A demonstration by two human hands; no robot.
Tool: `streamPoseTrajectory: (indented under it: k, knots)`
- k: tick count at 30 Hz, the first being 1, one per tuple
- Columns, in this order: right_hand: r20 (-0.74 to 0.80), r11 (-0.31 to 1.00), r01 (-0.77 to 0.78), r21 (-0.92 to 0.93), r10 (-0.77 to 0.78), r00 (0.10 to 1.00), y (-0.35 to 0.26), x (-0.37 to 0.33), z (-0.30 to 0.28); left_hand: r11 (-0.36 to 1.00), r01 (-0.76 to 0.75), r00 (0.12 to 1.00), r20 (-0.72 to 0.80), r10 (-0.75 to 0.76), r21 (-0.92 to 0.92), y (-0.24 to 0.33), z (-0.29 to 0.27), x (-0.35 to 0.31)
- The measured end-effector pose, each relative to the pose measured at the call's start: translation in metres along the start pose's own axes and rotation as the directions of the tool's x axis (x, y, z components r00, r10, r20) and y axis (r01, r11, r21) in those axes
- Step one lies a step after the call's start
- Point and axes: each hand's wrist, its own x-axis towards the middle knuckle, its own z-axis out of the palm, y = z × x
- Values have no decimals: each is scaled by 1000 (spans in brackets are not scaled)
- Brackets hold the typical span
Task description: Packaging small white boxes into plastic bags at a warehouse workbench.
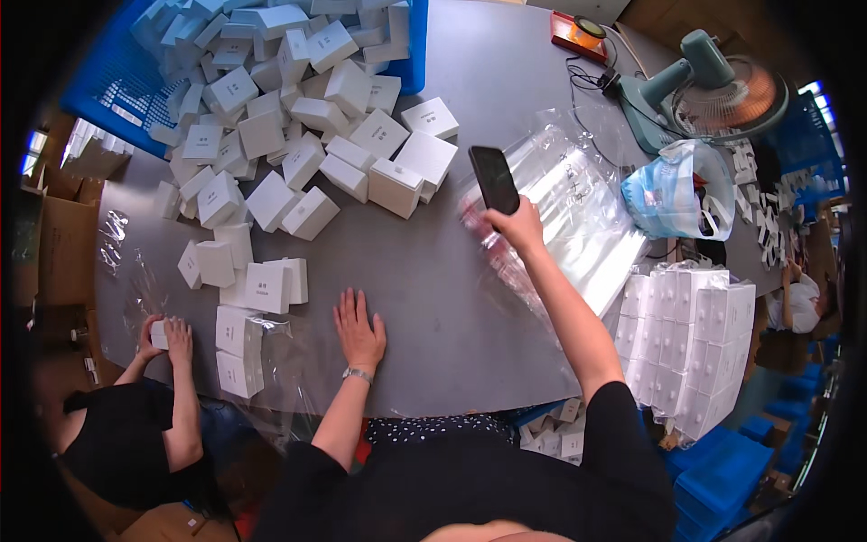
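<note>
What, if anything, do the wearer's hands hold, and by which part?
The right hand grips the black phone by its lower end; the left hand holds nothing.

Grey table [442,307] under my left hand [361,339] | white boxes [262,135] piled left | clear plastic bags [578,212] right | green fan [664,90], red tray [564,38] far right

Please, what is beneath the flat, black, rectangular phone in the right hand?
Around the phone, held by the right hand, smooth grey tabletop and shiny clear plastic film show. What lies directly beneath is covered.
</note>
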Motion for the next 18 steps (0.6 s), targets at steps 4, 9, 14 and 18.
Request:
streamPoseTrajectory:
  k: [4, 9, 14, 18]
  knots:
    - [-284, 931, -173, -321, 80, 955, -43, 118, 32, 997, 19, 1000, 10, -18, -68, 1, -7, 15]
    - [-346, 856, -332, -396, 196, 918, -52, 181, 48, 990, 3, 1000, -27, -7, -141, -4, 0, 16]
    - [-370, 899, -54, -434, -123, 921, -16, 121, 54, 990, 7, 999, -39, -13, -144, 0, 0, 6]
    - [70, 963, 226, 149, -239, 969, 10, -38, 58, 981, 46, 996, -67, -60, -188, -8, -4, -20]
